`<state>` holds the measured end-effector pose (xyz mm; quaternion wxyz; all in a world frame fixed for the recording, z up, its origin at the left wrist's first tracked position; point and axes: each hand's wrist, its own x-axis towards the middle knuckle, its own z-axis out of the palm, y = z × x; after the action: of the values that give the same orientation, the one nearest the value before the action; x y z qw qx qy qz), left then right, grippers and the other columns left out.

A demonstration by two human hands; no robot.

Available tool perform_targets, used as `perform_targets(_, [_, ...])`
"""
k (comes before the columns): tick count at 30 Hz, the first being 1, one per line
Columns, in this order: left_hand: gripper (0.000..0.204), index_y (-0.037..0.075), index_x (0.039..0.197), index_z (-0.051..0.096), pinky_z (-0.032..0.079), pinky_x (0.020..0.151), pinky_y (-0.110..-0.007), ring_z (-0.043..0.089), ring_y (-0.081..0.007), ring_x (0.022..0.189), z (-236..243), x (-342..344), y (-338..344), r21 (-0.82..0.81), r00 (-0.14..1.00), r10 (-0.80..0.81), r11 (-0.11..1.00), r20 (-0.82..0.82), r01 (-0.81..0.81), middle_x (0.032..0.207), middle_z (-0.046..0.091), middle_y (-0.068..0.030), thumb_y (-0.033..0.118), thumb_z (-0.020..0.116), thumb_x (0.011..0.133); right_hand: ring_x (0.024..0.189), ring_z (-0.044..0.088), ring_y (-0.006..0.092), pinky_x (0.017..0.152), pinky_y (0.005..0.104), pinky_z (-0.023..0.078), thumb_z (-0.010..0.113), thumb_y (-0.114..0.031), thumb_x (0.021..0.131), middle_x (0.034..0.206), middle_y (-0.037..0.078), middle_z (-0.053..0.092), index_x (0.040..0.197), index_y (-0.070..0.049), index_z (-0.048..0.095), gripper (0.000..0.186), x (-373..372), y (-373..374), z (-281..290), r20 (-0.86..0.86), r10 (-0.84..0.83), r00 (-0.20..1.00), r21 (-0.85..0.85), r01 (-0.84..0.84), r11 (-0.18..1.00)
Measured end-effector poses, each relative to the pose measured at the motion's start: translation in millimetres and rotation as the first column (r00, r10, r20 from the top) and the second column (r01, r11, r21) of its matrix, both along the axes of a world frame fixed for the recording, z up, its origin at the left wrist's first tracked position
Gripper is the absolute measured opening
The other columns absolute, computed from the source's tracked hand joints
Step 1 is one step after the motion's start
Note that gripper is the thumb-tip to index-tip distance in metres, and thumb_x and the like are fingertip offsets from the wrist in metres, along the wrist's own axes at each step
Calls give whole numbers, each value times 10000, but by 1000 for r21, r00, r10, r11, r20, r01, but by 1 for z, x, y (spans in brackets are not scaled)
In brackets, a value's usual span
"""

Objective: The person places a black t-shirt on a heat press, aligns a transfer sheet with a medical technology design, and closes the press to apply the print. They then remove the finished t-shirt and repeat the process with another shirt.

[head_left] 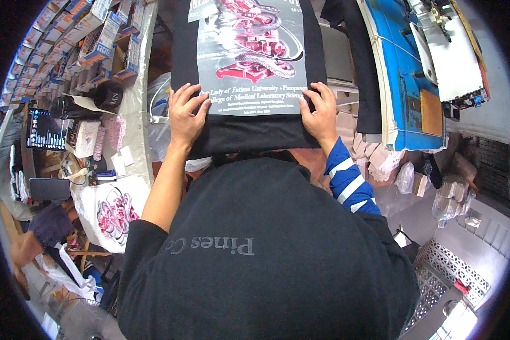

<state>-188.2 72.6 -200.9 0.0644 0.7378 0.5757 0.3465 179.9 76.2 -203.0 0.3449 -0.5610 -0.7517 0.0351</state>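
Observation:
A black garment (pixel 243 134) lies stretched out in front of me, its near end close to my body. On it rests a grey, red and white printed transfer sheet (pixel 255 48), with a coiled design above lines of white lettering. My left hand (pixel 188 113) lies at the sheet's lower left edge, fingers spread and thumb toward the print. At the lower right edge, my right hand (pixel 320 110) presses down in the same way, fingers apart. Neither hand grips anything. The sheet's far end runs out of view at the top.
Stacked boxes (pixel 96 42) fill shelves at the far left, above a long counter (pixel 131 107). A monitor (pixel 45 129) and a white printed shirt (pixel 110 212) are at left, near another person's arm (pixel 25 249). A blue machine bed (pixel 416 85) stands right, with wrapped bundles (pixel 450 195) below.

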Motion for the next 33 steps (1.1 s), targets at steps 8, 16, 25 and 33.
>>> perform_targets(8, [183, 139, 1021, 795, 319, 1174, -551, 577, -293, 1281, 0, 1, 0, -2, 1000, 5, 1000, 15, -5, 1229, 703, -55, 184, 796, 845, 1284, 538, 380, 1080, 501, 417, 745, -188, 849, 1266, 148, 631, 1082, -74, 732, 260, -1, 0, 0, -3, -11, 1000, -14, 11, 1000])
perform_targets(16, [162, 128, 1011, 795, 344, 1151, -532, 595, -295, 1246, 2, 0, 1, -9, 999, 0, 1000, 37, 1, 1211, 704, -71, 160, 783, 853, 1247, 557, 374, 1065, 496, 426, 748, -185, 848, 1243, 146, 637, 1074, -75, 732, 251, -1, 1, 5, 4, -4, 1000, -29, 4, 1000])
perform_targets(25, [447, -15, 1296, 662, 530, 849, -303, 693, -165, 965, -18, -78, 47, -764, 604, 592, 644, 534, 45, 1197, 721, -100, 311, 687, 991, 993, 714, 256, 897, 412, 560, 653, -222, 1003, 1116, 151, 731, 1166, 30, 662, 300, 52, 41, 4, -623, -721, 304, -782, -230, 579])
perform_targets(33, [313, 35, 1195, 646, 523, 706, -247, 678, -98, 827, -10, -118, 34, -718, 433, 574, 590, 695, 369, 977, 716, -1, 219, 745, 962, 1048, 663, 171, 953, 332, 496, 691, -139, 984, 1148, 69, 729, 1219, -3, 677, 271, 99, 30, -5, -754, -613, 237, -651, -394, 649])
